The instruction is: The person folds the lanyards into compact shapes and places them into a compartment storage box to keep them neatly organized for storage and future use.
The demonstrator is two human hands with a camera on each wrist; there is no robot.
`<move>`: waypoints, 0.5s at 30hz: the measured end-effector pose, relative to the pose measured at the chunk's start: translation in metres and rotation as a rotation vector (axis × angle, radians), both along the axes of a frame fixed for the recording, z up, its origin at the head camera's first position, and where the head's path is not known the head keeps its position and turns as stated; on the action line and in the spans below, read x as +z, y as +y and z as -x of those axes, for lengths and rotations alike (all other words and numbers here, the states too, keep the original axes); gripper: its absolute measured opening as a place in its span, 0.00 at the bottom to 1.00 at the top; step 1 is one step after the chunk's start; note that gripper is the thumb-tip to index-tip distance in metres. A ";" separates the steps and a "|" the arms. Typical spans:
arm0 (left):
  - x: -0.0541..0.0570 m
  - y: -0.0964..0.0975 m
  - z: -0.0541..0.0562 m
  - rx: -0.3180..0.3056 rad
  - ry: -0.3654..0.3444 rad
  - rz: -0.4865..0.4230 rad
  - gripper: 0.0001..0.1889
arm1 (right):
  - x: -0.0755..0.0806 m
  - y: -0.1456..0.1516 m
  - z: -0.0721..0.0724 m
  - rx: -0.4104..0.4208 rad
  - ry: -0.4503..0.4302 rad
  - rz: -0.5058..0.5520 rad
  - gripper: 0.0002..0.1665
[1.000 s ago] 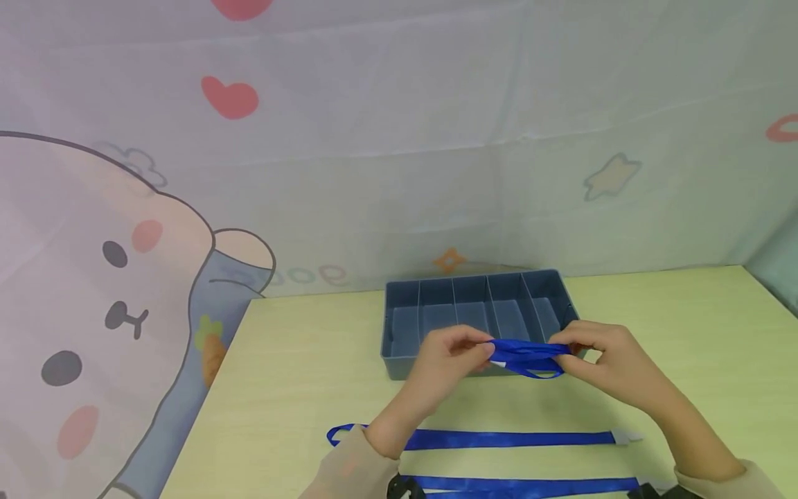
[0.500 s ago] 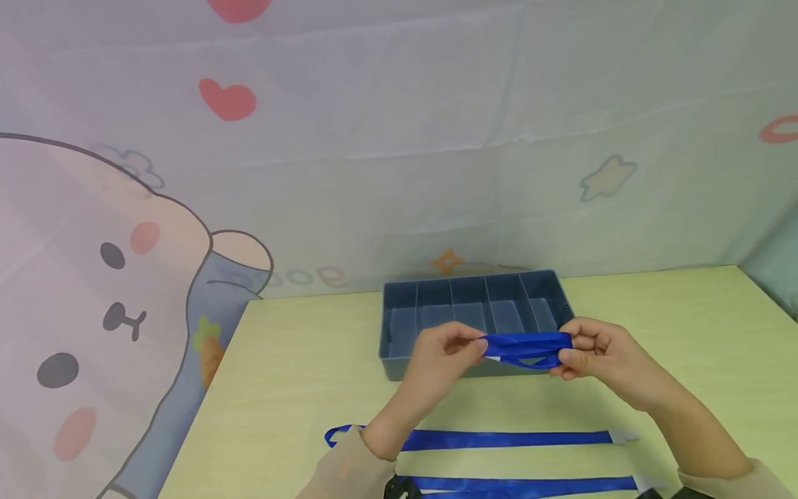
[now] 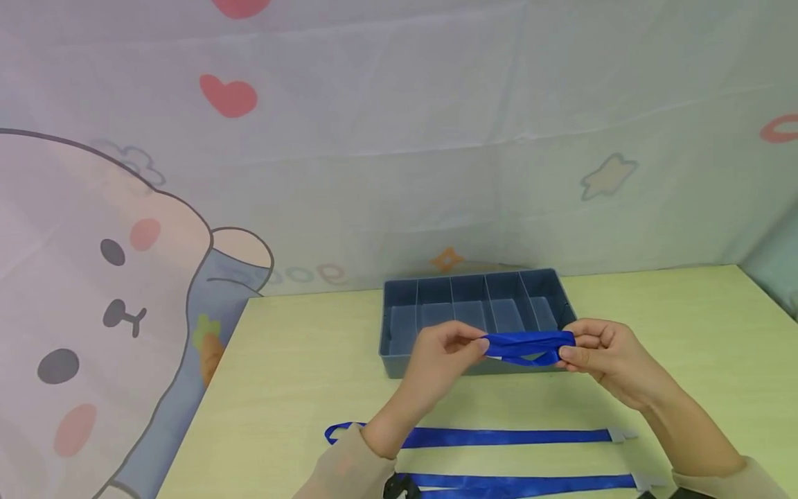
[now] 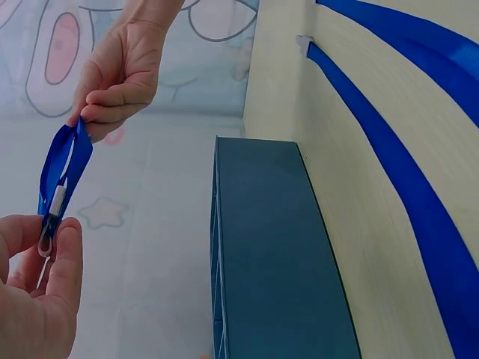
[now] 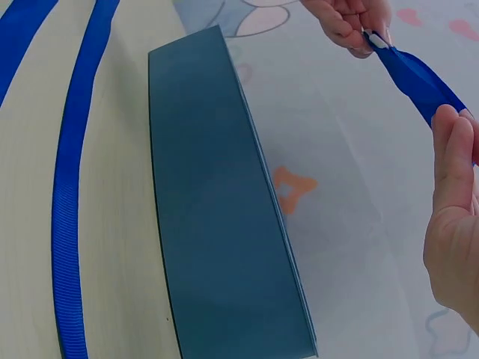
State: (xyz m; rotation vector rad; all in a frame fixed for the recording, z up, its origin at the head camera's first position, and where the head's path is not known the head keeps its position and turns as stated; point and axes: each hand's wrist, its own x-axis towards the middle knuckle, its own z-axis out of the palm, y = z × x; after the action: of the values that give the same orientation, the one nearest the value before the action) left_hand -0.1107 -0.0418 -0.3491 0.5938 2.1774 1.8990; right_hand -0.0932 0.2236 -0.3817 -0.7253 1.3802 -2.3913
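Above the table (image 3: pixel 280 388): a bundle of blue ribbon (image 3: pixel 526 339) hangs level between two hands, raised clear of the surface and apart from the tray; in the head view it overlaps the tray's front edge.
Blue bundle: several flat layers, folded short, with a loop sagging along the lower side; the left wrist view shows a small white fitting (image 4: pixel 58 200) at its left end.
Left hand (image 3: pixel 442 357): pinches the bundle's left end between thumb and fingers, next to the white fitting.
Right hand (image 3: pixel 607 360): grips the opposite end, thumb on the near side and fingers behind.
Tray (image 3: pixel 469 312): blue-grey, rectangular, set near the back of the table, its five compartments side by side in a row; the hands partly cover its front.
Ribbons on the table: an upper blue strap (image 3: pixel 517 437) lies flat and nearly straight in front of the tray, looped at the left, with a pale tip at the right. A lower blue strap (image 3: pixel 524 482) runs roughly parallel, nearer the person and partly cut off by the bottom of the view.
Sleeves: a beige cuff on each forearm, the left sleeve (image 3: pixel 352 461) crossing over part of the upper strap.
Backdrop: a pale cloth (image 3: pixel 374 138) behind the table, printed with red hearts, a star and, at the left, a large cartoon animal (image 3: pixel 125 291).
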 end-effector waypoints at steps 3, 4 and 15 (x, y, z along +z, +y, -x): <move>0.000 0.001 0.000 -0.005 -0.004 0.001 0.08 | -0.001 0.001 0.000 0.035 -0.025 0.061 0.21; 0.000 0.001 0.000 -0.005 -0.003 0.003 0.08 | -0.001 0.001 0.000 0.052 -0.033 0.086 0.22; -0.002 0.003 0.003 0.007 0.081 0.071 0.07 | 0.006 0.003 0.001 0.108 -0.156 0.141 0.23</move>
State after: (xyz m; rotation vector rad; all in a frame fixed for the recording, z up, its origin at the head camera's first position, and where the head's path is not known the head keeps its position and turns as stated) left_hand -0.1140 -0.0386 -0.3513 0.6618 2.2892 1.8221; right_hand -0.0938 0.2266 -0.3761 -0.6161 1.0923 -2.4203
